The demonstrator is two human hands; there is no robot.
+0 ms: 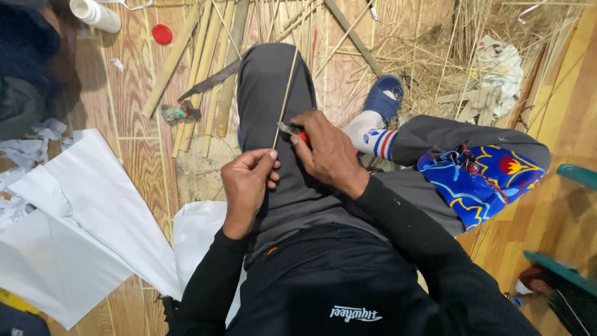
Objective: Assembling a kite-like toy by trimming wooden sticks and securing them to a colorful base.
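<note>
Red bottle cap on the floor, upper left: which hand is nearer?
Left. The left hand pinches the thin bamboo stick below and right of the red cap; the right hand, gripping a small knife, sits farther right.

1. A person sits on the floor (134, 162), one knee (273, 74) raised, with both hands over the thigh.
2. The left hand (247, 186) pinches a thin stick (286, 87) lying along the leg; the right hand (326, 152) sets a knife (290, 129) against it.
3. Paper sheets (87, 205) lie left; bamboo strips (205, 68) beyond the knee; a slipper (384, 96) right.
</note>
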